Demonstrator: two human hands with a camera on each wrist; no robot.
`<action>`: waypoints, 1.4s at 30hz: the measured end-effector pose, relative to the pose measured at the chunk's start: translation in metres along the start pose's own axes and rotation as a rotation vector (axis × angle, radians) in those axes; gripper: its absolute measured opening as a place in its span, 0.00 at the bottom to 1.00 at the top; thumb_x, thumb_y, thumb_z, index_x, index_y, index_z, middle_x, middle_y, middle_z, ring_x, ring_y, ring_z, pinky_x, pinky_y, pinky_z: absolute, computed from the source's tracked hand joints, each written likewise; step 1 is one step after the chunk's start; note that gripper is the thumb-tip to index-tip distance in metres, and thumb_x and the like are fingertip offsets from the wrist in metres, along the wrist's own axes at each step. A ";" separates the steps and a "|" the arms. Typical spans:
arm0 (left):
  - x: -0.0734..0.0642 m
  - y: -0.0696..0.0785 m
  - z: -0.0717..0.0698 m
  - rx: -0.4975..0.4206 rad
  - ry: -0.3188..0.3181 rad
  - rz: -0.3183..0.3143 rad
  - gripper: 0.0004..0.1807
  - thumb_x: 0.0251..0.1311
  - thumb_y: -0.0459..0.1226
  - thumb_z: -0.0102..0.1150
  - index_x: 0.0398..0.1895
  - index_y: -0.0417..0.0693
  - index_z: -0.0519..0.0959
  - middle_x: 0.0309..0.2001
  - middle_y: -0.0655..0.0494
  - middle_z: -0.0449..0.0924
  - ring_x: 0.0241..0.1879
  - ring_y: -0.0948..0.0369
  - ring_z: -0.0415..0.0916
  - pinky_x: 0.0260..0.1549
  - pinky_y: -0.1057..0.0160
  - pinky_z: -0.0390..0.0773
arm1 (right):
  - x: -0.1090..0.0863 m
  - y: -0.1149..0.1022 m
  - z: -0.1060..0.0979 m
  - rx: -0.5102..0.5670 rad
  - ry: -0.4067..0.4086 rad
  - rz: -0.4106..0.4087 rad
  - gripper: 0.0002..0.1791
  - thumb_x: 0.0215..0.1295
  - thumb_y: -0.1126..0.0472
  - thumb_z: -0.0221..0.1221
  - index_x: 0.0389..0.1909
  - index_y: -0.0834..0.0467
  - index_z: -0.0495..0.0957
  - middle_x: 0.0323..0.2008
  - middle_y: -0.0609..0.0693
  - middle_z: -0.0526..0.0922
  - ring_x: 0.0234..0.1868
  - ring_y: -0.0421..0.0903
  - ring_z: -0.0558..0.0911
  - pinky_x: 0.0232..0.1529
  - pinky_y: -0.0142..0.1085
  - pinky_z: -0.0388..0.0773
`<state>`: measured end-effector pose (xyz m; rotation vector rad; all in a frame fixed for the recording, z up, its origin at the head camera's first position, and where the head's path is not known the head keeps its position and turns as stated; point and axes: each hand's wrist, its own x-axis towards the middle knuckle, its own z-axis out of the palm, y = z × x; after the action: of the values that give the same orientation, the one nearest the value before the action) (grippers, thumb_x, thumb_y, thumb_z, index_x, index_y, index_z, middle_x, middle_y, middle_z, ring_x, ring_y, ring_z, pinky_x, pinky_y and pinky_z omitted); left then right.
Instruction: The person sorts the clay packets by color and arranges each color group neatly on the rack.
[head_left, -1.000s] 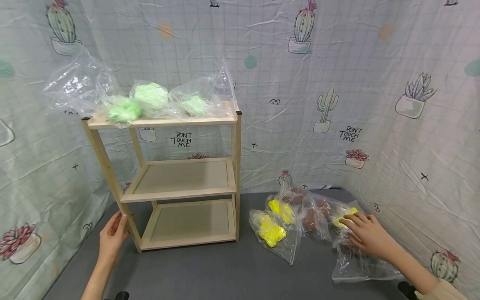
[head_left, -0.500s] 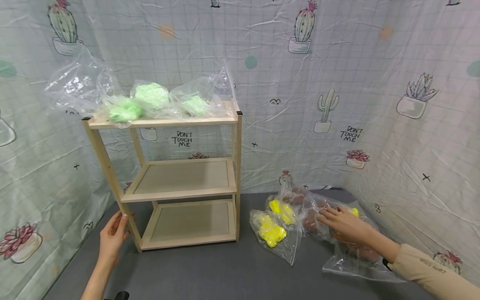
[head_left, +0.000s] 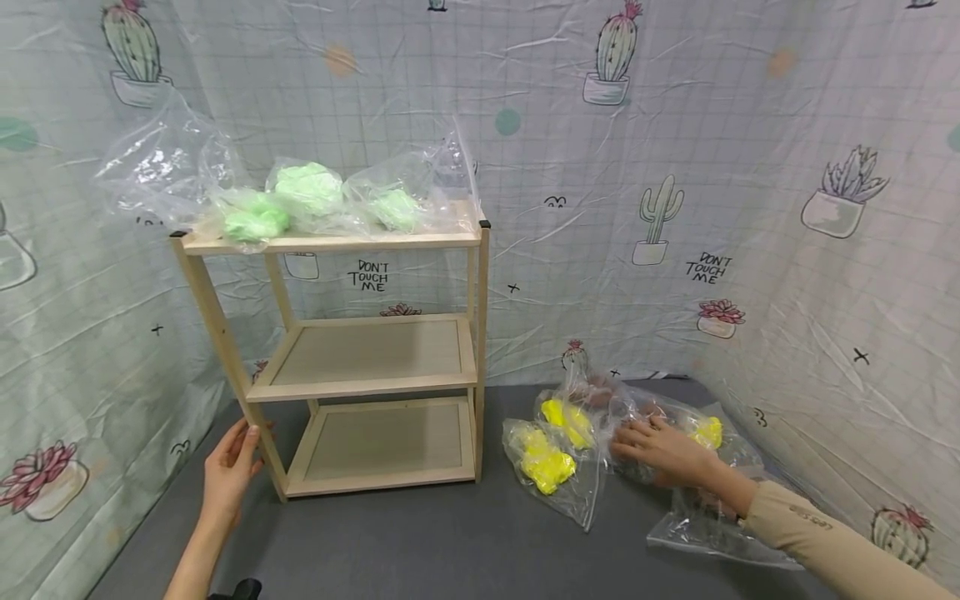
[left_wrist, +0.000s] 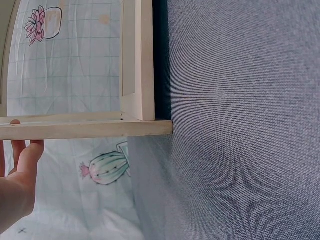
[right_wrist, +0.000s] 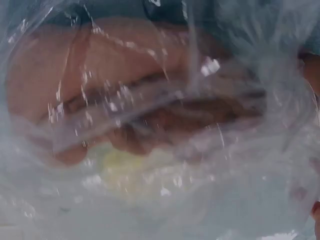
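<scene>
My left hand [head_left: 227,477] grips the front left post of a three-tier wooden shelf rack [head_left: 371,388], thumb in front and fingers behind. The left wrist view shows the same grip on the post [left_wrist: 100,130]. On the right, my right hand [head_left: 663,450] reaches down over a clear plastic bag with a reddish-brown lump, its fingertips at the bag; I cannot tell whether they pinch it. Crinkled plastic [right_wrist: 210,65] fills the right wrist view, with brown shapes and a yellow patch behind it. Bags of yellow lumps [head_left: 547,467] lie left of this hand.
Clear bags of pale green lumps [head_left: 307,190] sit on the rack's top tier. Another yellow lump [head_left: 707,433] lies bagged behind my right wrist, and a flat bag edge [head_left: 705,537] spreads below the sleeve. A cactus-print curtain [head_left: 570,150] encloses the grey tabletop [head_left: 420,542].
My right hand has moved left from the bagged yellow lump at the right to a bag with a brown lump, and its fingers have lowered. My left hand stays on the post.
</scene>
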<state>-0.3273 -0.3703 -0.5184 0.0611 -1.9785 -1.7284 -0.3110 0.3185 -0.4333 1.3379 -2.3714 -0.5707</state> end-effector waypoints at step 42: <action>-0.002 0.005 0.003 0.032 0.008 0.019 0.25 0.62 0.48 0.46 0.63 0.58 0.63 0.50 0.68 0.76 0.46 0.77 0.73 0.29 0.77 0.70 | 0.013 -0.007 0.032 -0.206 0.195 -0.007 0.17 0.42 0.60 0.59 0.38 0.51 0.72 0.37 0.49 0.73 0.35 0.47 0.69 0.30 0.42 0.66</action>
<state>-0.3253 -0.3661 -0.5149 0.0606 -1.9942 -1.6828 -0.3276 0.3091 -0.4628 1.2506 -2.0912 -0.6364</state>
